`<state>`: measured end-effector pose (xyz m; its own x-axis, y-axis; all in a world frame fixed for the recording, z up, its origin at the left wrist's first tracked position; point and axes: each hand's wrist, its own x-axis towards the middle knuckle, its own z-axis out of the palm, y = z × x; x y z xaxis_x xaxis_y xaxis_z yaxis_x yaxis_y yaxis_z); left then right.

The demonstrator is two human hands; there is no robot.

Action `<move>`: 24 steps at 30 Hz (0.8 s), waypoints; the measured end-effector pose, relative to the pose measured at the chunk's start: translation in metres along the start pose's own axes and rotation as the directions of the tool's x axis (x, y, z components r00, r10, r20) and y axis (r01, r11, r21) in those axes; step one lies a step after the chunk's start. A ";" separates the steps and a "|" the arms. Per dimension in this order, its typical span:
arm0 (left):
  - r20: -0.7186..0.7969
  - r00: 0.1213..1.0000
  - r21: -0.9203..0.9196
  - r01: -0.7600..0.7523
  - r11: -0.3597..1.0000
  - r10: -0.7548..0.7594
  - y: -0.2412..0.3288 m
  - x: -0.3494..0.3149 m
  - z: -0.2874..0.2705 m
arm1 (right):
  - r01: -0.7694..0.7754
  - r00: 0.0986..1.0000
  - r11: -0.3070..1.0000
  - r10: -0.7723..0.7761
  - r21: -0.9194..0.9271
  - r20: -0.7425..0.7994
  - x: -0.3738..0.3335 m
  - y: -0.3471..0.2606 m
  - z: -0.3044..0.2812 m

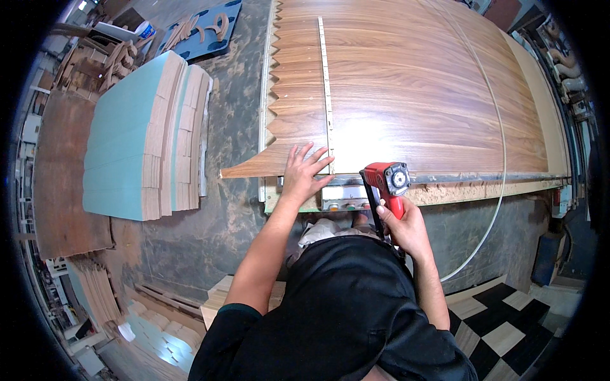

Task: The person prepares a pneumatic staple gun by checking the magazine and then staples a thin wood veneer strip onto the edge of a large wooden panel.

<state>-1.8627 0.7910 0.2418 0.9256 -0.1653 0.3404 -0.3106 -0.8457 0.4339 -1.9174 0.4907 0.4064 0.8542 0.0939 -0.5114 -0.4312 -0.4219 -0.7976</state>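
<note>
A large wood-grain panel [413,95] lies flat on the workbench, its left edge cut in zigzag teeth. Across it, running away from me, lies a narrow pale strip [325,82]. My left hand [304,176] rests with fingers spread at the panel's near left edge, its fingertips by the strip's near end. In my right hand [408,228] is a red and black nail gun [386,180], gripped by its handle just off the near edge. Its nose is hard to make out.
Under the near edge sits a small control box [343,204] with coloured buttons. A pale hose [499,120] loops over the panel's right side and down toward me. Stacked pale-green boards [130,140] stand to the left. A blue pallet [206,32] holds curved wooden pieces.
</note>
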 end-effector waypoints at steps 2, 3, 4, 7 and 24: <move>0.005 1.000 0.008 0.006 1.000 -0.006 0.000 0.000 0.000 | -0.007 1.000 1.000 0.007 -0.001 0.006 0.001 -0.001 0.000; 0.004 1.000 0.009 0.005 1.000 -0.005 0.000 0.000 0.000 | -0.010 1.000 1.000 0.010 0.000 0.007 0.001 -0.002 0.001; 0.003 1.000 0.010 0.004 1.000 -0.004 0.000 0.000 0.000 | -0.002 1.000 1.000 0.002 0.001 0.009 0.001 -0.001 0.001; 0.006 1.000 -0.005 0.010 1.000 -0.010 0.001 0.001 -0.001 | 0.023 1.000 1.000 -0.024 0.011 0.012 0.004 0.003 0.001; -0.013 1.000 -0.016 0.006 1.000 -0.006 -0.001 0.000 -0.002 | -0.057 0.998 0.998 0.057 -0.013 0.013 0.003 -0.018 0.000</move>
<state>-1.8624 0.7932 0.2432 0.9248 -0.1534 0.3481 -0.3083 -0.8384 0.4494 -1.9071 0.4988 0.4195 0.8245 0.0813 -0.5600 -0.4751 -0.4381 -0.7631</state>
